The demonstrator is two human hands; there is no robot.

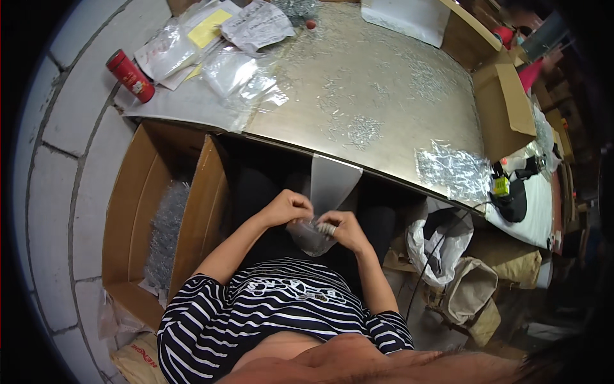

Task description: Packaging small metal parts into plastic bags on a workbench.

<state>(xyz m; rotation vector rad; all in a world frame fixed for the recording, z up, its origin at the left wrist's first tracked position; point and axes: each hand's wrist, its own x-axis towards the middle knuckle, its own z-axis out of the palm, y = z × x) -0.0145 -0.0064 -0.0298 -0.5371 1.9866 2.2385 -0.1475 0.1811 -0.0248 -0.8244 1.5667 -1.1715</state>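
Both my hands meet above my lap, just below the near edge of the metal-topped table (384,125). A clear plastic bag (311,240) hangs under them, with small shiny contents that are hard to make out. My left hand (288,208) pinches at the bag's top edge. My right hand (345,230), with pale wraps on some fingers, is closed on the other side of the bag's mouth. A grey sheet-metal chute (334,179) slopes down from the table edge right behind my hands. Many small metal pins (364,131) lie scattered over the tabletop.
A tall cardboard box (121,237) at my left holds several filled clear bags (169,230). A red can (131,77), papers (256,25) and empty bags (233,70) lie far left. Filled bags (451,169) lie right, above a white sack (416,246) and a dark cable (427,265).
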